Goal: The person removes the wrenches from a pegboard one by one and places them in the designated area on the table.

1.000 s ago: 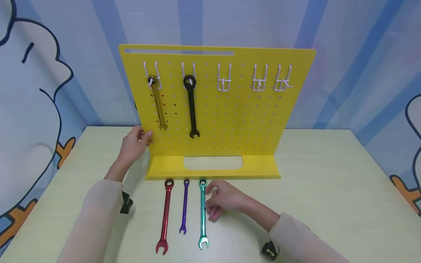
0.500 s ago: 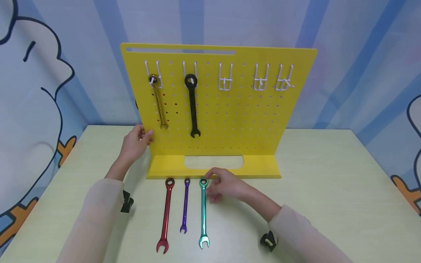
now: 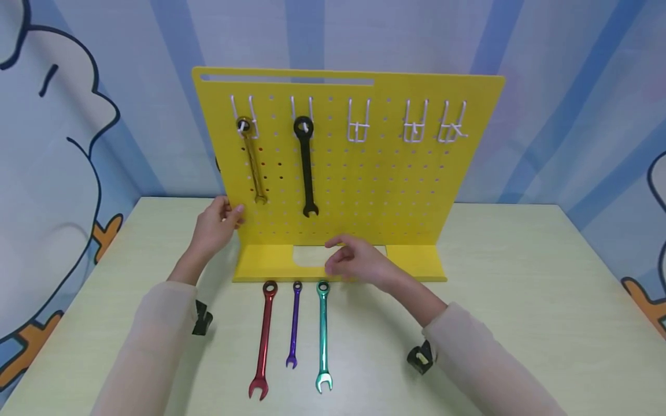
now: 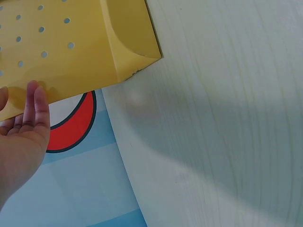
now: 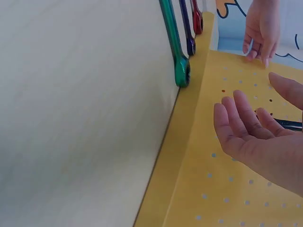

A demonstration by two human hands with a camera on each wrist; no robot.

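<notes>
My left hand grips the left edge of a yellow pegboard, its thumb on the front. In the head view, my right hand hovers before the pegboard's base, fingers loosely bent and holding nothing. Below it on the table lie a red combination wrench, a small purple wrench and a green wrench, ring ends toward the board. A gold wrench and a black wrench hang by their rings on the two left hooks. The right wrist view also shows the green wrench.
Three white wire hooks carry nothing, among them the middle hook and the far right hook. The pegboard stands on a pale wooden table. Behind it hangs a blue striped backdrop with cartoon figures.
My right hand has risen away from beside the green wrench, up to the front of the pegboard's base, without the wrench. The left hand stays at the board's edge.
</notes>
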